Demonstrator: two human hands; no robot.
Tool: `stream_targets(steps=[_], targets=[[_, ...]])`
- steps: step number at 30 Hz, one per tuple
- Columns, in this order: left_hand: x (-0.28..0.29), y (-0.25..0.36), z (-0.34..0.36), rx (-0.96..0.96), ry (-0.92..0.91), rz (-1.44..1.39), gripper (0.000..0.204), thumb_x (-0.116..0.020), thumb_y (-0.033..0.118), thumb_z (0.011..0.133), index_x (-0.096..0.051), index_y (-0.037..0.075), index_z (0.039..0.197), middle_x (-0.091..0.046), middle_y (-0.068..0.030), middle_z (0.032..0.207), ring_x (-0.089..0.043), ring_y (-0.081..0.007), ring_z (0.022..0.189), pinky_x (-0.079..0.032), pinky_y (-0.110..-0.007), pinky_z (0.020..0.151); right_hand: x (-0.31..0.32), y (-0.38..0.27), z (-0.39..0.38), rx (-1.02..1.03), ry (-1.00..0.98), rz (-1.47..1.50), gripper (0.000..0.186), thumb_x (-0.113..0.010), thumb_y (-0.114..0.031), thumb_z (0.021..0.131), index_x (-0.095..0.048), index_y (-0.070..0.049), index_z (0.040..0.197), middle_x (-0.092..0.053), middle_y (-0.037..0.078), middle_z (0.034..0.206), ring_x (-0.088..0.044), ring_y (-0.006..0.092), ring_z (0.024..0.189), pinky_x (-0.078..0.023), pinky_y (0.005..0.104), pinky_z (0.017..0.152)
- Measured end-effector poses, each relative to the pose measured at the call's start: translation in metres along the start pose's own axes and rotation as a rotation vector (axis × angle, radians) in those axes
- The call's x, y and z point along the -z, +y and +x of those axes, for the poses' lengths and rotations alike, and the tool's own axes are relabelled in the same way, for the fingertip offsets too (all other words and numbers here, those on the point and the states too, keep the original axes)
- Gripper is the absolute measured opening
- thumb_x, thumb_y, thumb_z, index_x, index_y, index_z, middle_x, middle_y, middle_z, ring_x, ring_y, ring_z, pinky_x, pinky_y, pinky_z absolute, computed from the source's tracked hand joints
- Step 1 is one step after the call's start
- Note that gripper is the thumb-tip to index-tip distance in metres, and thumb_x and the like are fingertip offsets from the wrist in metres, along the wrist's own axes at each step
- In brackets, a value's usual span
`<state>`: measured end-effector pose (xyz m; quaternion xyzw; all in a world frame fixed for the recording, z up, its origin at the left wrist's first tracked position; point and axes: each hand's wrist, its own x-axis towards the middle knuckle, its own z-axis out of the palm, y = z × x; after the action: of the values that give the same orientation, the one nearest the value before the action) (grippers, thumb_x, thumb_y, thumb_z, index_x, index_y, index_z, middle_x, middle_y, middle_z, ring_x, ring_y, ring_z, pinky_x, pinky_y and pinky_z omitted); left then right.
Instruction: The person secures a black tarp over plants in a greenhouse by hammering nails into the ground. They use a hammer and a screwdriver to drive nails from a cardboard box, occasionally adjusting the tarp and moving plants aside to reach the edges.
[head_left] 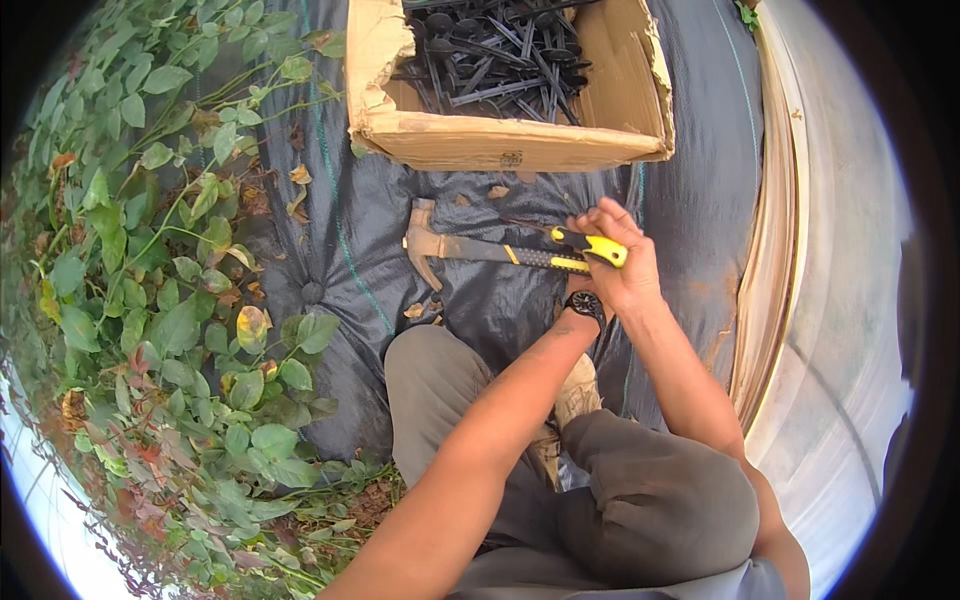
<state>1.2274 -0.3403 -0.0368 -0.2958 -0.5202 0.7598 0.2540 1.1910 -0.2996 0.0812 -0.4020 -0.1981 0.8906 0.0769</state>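
Observation:
A claw hammer [470,248] with a rusty head lies across black ground fabric [370,235], its black-and-yellow handle running toward my hands. My right hand [630,262] is closed around a small hand tool [605,250] with a yellow-and-black handle. A thin dark shaft seems to point left from it, above the hammer's handle. My left hand [580,284], behind a wristwatch [585,303], is mostly hidden under my right hand at the end of the hammer's handle. Its fingers do not show, so whether it grips the hammer is unclear.
A torn cardboard box [520,140] full of black plastic ground stakes [500,60] stands just beyond the hammer. Leafy plants [170,320] crowd the left side. Translucent plastic sheeting [830,300] rises along the right. My bent knees [430,365] are close below.

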Motion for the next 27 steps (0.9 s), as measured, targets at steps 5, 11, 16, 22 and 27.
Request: stream_targets(steps=[5,11,16,22,27], targets=[[-0.001,-0.02,-0.015,0.027,0.068,-2.401,0.069,-0.048,0.032,0.102,-0.03,0.003,0.162,-0.019,-0.0218,0.171,-0.016,-0.0418,0.158,-0.014,-0.055,0.128,0.054,-0.032,0.001,0.549,0.053,-1.476,0.021,-0.07,0.003,0.087,-0.072,0.0,0.108,-0.073,0.015,0.099,-0.071,0.0259,0.095,-0.057,0.0372,0.085],[-0.004,-0.008,-0.016,0.305,0.217,-2.507,0.059,-0.049,0.028,0.103,-0.038,0.001,0.155,-0.018,-0.0234,0.17,-0.016,-0.0445,0.158,-0.018,-0.056,0.128,-0.046,-0.095,-0.031,0.162,-0.272,-1.539,0.013,-0.076,0.0,0.085,-0.073,0.004,0.097,-0.073,0.011,0.087,-0.07,0.0163,0.084,-0.055,0.0323,0.079],[-0.009,-0.004,-0.021,0.182,0.18,-2.537,0.062,-0.051,0.027,0.102,-0.036,0.028,0.163,-0.016,-0.0262,0.171,-0.012,-0.0436,0.159,-0.012,-0.057,0.129,-0.161,-0.15,-0.056,0.269,-0.612,-1.225,0.007,-0.076,-0.004,0.091,-0.074,0.002,0.095,-0.071,0.005,0.073,-0.07,0.0128,0.065,-0.056,0.0256,0.058],[-0.01,-0.014,-0.021,0.079,0.168,-2.525,0.065,-0.05,0.018,0.103,-0.03,0.027,0.165,-0.017,-0.0293,0.169,-0.016,-0.0476,0.157,-0.015,-0.059,0.128,-0.251,-0.106,0.098,0.4,-0.48,-2.091,0.014,-0.073,-0.01,0.089,-0.07,0.002,0.095,-0.072,0.013,0.083,-0.071,0.0201,0.073,-0.057,0.0364,0.066],[-0.01,-0.016,-0.018,0.147,0.218,-2.518,0.061,-0.047,0.015,0.104,-0.036,0.027,0.163,-0.015,-0.0283,0.17,-0.018,-0.0472,0.156,-0.015,-0.059,0.128,-0.238,-0.064,0.167,0.497,-0.46,-2.666,0.048,-0.084,-0.02,0.078,-0.07,-0.006,0.121,-0.071,0.018,0.115,-0.07,0.0359,0.112,-0.057,0.0461,0.095]])
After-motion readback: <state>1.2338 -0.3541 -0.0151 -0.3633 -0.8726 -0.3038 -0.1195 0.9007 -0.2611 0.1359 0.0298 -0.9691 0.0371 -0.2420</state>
